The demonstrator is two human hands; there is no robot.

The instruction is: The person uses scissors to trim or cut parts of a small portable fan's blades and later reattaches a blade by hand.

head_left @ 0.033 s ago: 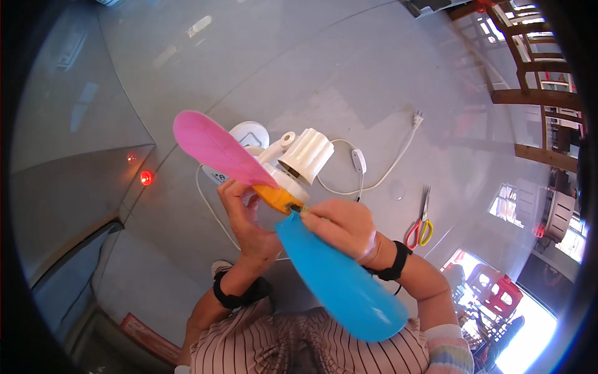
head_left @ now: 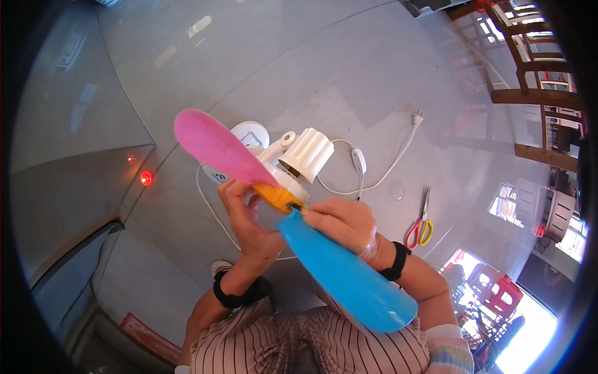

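A small white fan, its ribbed motor housing (head_left: 308,156) tipped over, is in front of me on the floor. Its yellow hub (head_left: 274,196) carries a pink blade (head_left: 218,146) that points up and left. My left hand (head_left: 249,234) is closed around the hub's near side, fingers partly hidden behind it. With fingertips pinched together, my right hand (head_left: 346,224) grips the narrow root of a blue blade (head_left: 352,274) right beside the hub. The blade's wide end slants down to the right, over my lap. Whether the root is joined to the hub, I cannot tell; a small dark part shows there.
A white cord runs over the grey floor through an inline switch (head_left: 359,161) to a plug (head_left: 418,118). Scissors (head_left: 425,219) with red and yellow handles lie to the right. A round white part (head_left: 254,132) sits behind the fan. A red light (head_left: 146,178) glows at left.
The blue blade's wide end has swung a little to the right and up, with my right hand following slightly. My left hand, the hub and the pink blade have hardly moved.
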